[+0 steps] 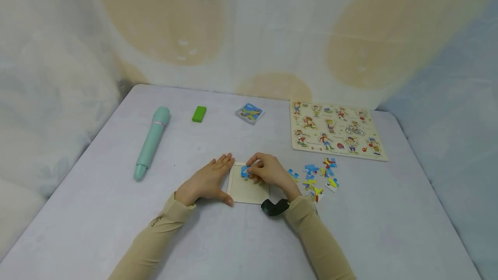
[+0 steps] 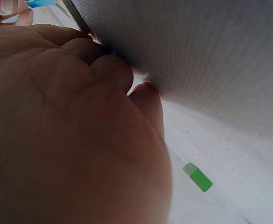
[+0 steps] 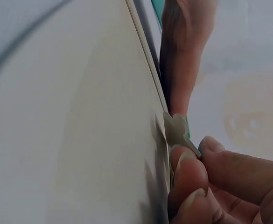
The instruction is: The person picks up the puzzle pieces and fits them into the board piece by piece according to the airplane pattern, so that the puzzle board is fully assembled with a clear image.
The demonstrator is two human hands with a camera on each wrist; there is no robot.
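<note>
At the far left corner of the tray point(image 1: 249, 193), the right hand point(image 1: 270, 171) is pinching a blue piece point(image 1: 244, 172).
Thumb and fingers are grasping the piece and covering its right part, so cannot tell its long axis; one tab is pointing back toward the person. Right wrist view: piece is tilting at a slant to the tray, contact unclear. Left hand point(image 1: 212, 179) is lying released along the tray's left edge, fingers straight, pointing away and slightly right. Loose pieces point(image 1: 311, 169) are lying scattered right of the tray; beyond, a board point(image 1: 338, 131) is stretching its long axis left to right.
</note>
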